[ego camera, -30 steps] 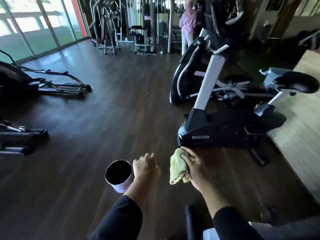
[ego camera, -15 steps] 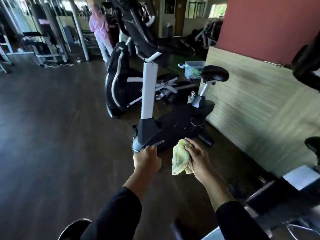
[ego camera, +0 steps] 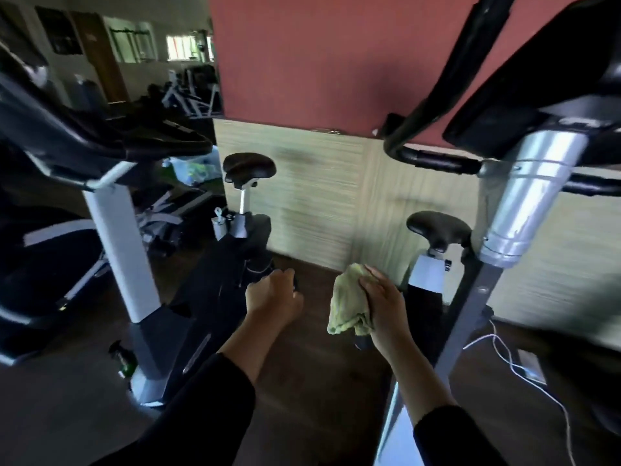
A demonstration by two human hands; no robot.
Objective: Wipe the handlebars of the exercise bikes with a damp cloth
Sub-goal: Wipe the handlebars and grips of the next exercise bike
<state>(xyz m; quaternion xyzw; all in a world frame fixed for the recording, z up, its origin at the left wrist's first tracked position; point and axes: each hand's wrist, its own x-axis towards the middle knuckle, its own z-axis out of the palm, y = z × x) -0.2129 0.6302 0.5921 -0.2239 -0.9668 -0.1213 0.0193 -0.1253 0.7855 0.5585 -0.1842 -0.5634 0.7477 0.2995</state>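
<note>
Black-and-white exercise bike point(ego camera: 117, 230) sits far left of the cloth, its dark handlebars point(ego camera: 111, 136) high up and well apart from both hands. Its black saddle point(ego camera: 249, 168) is up and left of the cloth, against the pale wood wall panel point(ego camera: 319, 196). I see a plastic bin point(ego camera: 193, 168) with something green in it behind that bike, too blurred to read.

Left hand point(ego camera: 274, 295) hangs just left of the cloth, fingers curled into a loose fist, nothing in it that I can see. Gap between it and the cloth, no touching.

Yellow-green cloth point(ego camera: 349, 302) is bunched at centre frame, held in mid-air over the dark floor point(ego camera: 319, 381), not on any bike. Right hand point(ego camera: 383, 302) grips it from the right side, fingers wrapped over the top.

2nd bike right of the cloth: black saddle point(ego camera: 437, 228) just up and right, silver post point(ego camera: 524, 203) further right, black handlebar point(ego camera: 433, 159) above it, apart from the cloth. White cable point(ego camera: 514, 364) trails on the floor, low right of the cloth.
</note>
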